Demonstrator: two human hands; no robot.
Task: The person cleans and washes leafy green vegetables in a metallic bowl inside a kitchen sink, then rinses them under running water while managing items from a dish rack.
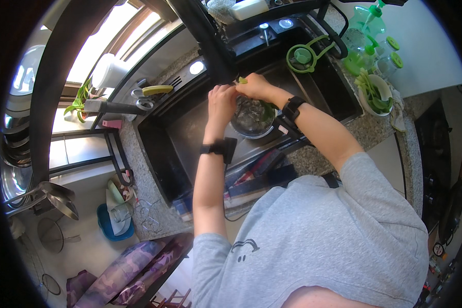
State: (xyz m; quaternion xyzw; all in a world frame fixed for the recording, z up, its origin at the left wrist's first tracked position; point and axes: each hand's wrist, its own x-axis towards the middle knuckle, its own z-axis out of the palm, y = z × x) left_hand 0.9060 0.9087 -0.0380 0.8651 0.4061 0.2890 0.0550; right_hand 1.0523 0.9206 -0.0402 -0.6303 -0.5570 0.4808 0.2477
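My left hand (pixel 220 102) and my right hand (pixel 255 86) meet at their fingertips above the sink (pixel 192 131), just in front of the black faucet (pixel 221 57). Between them they pinch a piece of leafy green vegetable (pixel 242 80), with only a pale green bit showing. Most of that piece is hidden by my fingers. Directly below my hands, a round metal bowl (pixel 250 136) holds clear water. Dark green leaves (pixel 268 112) float along its right side, partly under my right wrist.
A green strainer (pixel 312 69) sits at the sink's far right. On the counter beyond stand a white bowl of greens (pixel 385 86) and green pump bottles (pixel 354 61). Scissors (pixel 144 104) and a yellow-handled tool (pixel 158 90) lie left of the faucet. A striped cloth (pixel 250 179) hangs over the front edge.
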